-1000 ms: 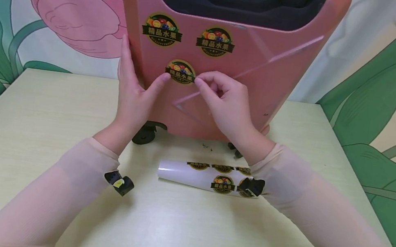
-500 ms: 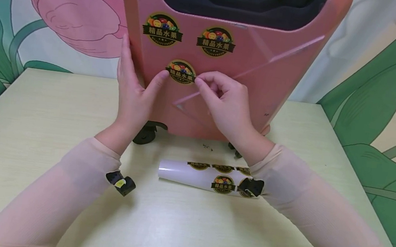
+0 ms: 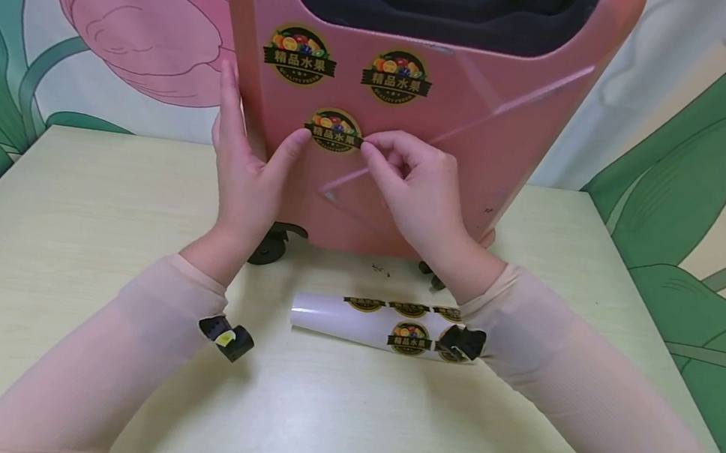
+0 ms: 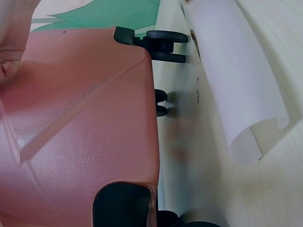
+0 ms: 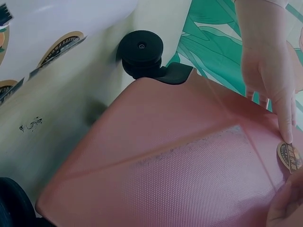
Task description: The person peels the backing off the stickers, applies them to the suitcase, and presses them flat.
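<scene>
A pink suitcase [image 3: 477, 131] stands upright on the table. In the head view a round black-and-gold fruit sticker [image 3: 335, 132] is at its front, below two like stickers. My right hand [image 3: 418, 188] pinches the sticker's right end between thumb and index finger. The left hand [image 3: 248, 175] rests with straight fingers along the suitcase's left side, its thumb tip touching the sticker's left end. In the right wrist view the sticker [image 5: 289, 157] shows between the left thumb and the right fingers. Only a bit of a hand [image 4: 9, 56] enters the left wrist view's edge.
A curled white sticker sheet [image 3: 338, 316] lies on the table [image 3: 285, 413] in front of the suitcase. Black wheels [image 3: 267, 247] sit under the suitcase. One applied sticker [image 3: 300, 56] is at upper left, another [image 3: 397, 78] to its right. A painted wall hanging [image 3: 143, 26] stands behind.
The left wrist and forearm have shifted slightly right, and the left thumb tip has slid a little left on the sticker. The right hand keeps its pinch, nearly still.
</scene>
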A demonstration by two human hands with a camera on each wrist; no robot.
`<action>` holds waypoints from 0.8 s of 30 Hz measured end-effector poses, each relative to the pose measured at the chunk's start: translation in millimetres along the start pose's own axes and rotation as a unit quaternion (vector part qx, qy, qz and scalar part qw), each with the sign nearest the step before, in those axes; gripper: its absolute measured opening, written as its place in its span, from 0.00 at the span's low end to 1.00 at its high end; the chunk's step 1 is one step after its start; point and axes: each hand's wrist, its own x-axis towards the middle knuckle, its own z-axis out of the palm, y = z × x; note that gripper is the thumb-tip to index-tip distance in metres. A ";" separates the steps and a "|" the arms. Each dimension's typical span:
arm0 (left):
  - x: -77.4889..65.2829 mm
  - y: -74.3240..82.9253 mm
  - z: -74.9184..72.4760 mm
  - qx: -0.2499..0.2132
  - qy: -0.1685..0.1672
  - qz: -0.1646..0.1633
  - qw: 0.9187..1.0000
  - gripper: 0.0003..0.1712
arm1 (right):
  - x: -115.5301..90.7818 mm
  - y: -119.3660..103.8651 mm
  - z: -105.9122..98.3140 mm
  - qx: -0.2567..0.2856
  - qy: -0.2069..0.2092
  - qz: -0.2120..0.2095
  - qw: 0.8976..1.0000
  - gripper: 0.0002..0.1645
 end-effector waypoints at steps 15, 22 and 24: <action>-2.5 -2.5 0.6 0.058 0.017 -0.008 0.998 0.51 | -0.1 -2.0 -6.1 -0.068 0.019 -0.035 0.997 0.09; -3.9 1.0 3.3 0.046 0.027 -0.004 0.999 0.48 | 7.2 -9.7 -27.1 -0.103 0.098 -0.230 0.963 0.08; -2.5 -5.2 3.7 0.046 0.030 -0.001 0.998 0.48 | 15.6 -13.0 -35.6 -0.131 0.137 -0.299 0.935 0.10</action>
